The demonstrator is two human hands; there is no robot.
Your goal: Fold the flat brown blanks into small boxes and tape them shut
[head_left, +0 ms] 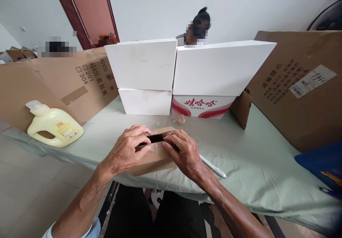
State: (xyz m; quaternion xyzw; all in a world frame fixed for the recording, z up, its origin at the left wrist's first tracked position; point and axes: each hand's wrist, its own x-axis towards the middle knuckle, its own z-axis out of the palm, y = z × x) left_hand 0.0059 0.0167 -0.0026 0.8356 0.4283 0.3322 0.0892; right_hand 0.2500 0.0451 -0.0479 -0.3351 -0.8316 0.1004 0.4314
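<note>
Small cardboard box [157, 161] held close to the near edge

Your left hand [130, 143] had its fingers curled over the narrow dark opening, gripping the left part of the rim; your right hand [183, 150] gripped the right part likewise. The box sat right in front of you on the cloth-covered surface [256, 174]. Stacked white boxes [141, 67] bounded the far side. Brown cartons [288, 117] hemmed the left and right flanks. Widest moving room: the cloth to your right, though a slim white tool [216, 169] lay just beside your right wrist. Leftward, cloth ran as far as a yellow bottle [57, 124].
</note>
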